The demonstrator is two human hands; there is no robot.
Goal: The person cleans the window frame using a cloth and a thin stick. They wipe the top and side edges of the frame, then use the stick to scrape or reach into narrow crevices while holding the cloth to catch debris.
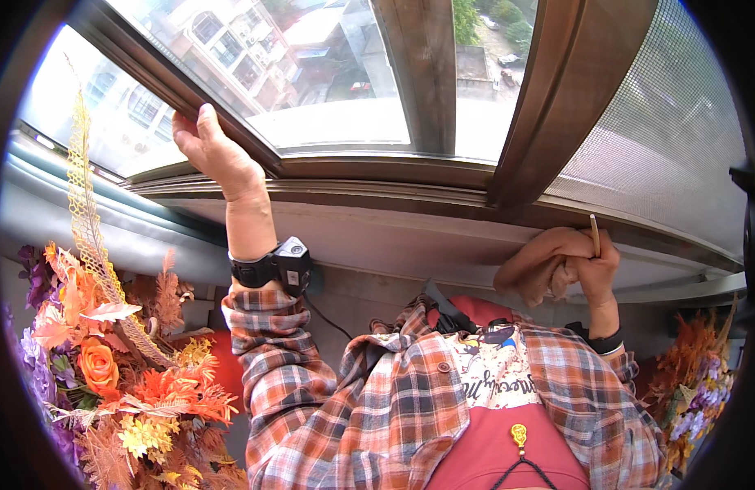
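My left hand (218, 155) is raised to the brown sliding window frame (181, 86), its thumb up along the frame and its fingers curled at the edge, partly hidden. Over at the right, below the window screen, my right hand (598, 265) is closed around a pinkish-beige cloth (541, 261) that hangs in a loose bunch. A thin pale stick (595, 235) pokes up out of the same hand; its lower end is hidden, so its kind cannot be told. The window glass (337, 82) lies between the two hands.
A mesh screen (663, 139) fills the window's right part. Below the panes runs the sill track (377, 189). Artificial orange and purple flowers (100, 367) crowd the lower left, with a tall yellow mesh spike; more flowers (696, 392) stand at the lower right.
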